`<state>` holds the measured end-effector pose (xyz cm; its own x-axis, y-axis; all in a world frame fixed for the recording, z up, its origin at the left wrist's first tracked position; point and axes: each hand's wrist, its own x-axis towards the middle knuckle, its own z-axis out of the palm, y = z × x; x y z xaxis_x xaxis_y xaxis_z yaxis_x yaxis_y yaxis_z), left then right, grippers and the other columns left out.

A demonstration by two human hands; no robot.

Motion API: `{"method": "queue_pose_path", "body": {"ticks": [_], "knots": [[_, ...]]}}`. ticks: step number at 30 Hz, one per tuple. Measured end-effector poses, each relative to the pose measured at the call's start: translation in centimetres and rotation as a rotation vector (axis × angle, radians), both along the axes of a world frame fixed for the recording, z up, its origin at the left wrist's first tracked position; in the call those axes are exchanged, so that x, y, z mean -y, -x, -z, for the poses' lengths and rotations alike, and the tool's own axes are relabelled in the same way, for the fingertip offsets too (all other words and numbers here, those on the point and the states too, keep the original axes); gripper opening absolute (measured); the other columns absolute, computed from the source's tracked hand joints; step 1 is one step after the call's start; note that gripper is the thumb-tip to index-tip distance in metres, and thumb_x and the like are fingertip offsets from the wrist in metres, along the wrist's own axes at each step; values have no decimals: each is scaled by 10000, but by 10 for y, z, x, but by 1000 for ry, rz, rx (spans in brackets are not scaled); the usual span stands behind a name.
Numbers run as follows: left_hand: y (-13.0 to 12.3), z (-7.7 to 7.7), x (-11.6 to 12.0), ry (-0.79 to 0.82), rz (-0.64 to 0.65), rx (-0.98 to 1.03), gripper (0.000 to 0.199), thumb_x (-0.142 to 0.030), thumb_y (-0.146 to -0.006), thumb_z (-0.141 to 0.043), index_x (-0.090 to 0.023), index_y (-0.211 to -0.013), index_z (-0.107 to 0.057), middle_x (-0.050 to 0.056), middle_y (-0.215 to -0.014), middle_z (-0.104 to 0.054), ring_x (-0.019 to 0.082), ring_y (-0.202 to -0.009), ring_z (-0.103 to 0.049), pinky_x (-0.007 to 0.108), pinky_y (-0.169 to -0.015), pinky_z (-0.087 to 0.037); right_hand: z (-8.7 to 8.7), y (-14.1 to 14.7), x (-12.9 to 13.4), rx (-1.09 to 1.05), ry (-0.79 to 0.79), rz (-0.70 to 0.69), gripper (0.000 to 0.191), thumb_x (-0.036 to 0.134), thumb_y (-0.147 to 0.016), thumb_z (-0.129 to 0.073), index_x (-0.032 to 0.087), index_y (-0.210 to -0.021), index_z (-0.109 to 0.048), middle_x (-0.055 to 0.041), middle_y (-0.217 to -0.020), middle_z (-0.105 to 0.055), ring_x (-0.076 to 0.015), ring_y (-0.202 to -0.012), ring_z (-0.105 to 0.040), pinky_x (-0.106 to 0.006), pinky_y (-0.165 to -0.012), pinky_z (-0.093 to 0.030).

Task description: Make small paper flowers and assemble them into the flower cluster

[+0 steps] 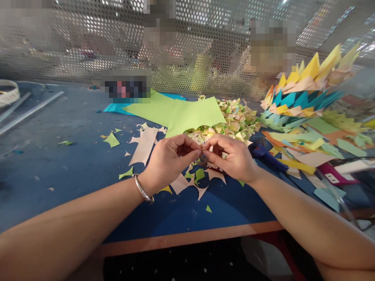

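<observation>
My left hand (172,160) and my right hand (234,158) meet over the table, thumbs and forefingers pinched together. Whatever lies between the fingertips is too small to make out. A silver bangle (141,189) circles my left wrist. Just beyond the hands lie a green paper sheet (193,113) with scalloped edges and a heap of small folded paper pieces (238,119). Under and around the hands are pale pink paper offcuts (144,146) and green scraps (199,175). Something dark and reddish below the fingers is mostly hidden.
A blue glue gun (269,157) lies right of my right hand. Behind it stands a tiered folded-paper piece (304,93), with paper strips (307,140) in front. A magenta object (336,174) sits far right. Perforated metal (187,47) backs the blue table (73,164); a tape roll (8,93) is far left.
</observation>
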<state>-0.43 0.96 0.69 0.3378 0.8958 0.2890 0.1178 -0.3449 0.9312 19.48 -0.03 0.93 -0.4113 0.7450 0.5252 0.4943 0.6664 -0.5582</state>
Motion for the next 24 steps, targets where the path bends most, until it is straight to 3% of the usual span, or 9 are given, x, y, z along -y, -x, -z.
{"method": "queue_pose_path", "body": {"ticks": [4, 13, 24], "knots": [[2, -2, 1, -34, -15, -76, 102, -248, -804, -699, -149, -811, -677, 43, -714, -706, 127, -614, -628, 235, -540, -514, 2, -1, -1, -25, 82, 8, 99, 269, -902, -647, 181, -878, -610, -13, -808, -617, -81, -566, -540, -236, -520, -456], [3, 1, -2, 23, 46, -46, 120, -272, -807, -704, -167, -797, -646, 56, -725, -719, 156, -644, -657, 277, -580, -554, -1, -1, 0, -54, 198, 0, 149, 313, -875, -693, 177, -894, -634, 12, -725, -601, -77, -522, -555, -214, -470, -445], [3, -1, -4, 35, 90, -84, 90, -240, -799, -672, -168, -770, -625, 34, -670, -691, 124, -568, -593, 250, -488, -451, -2, -3, 2, -109, 310, -48, 168, 343, -897, -669, 178, -885, -635, 22, -686, -579, -69, -500, -522, -202, -449, -421]]}}
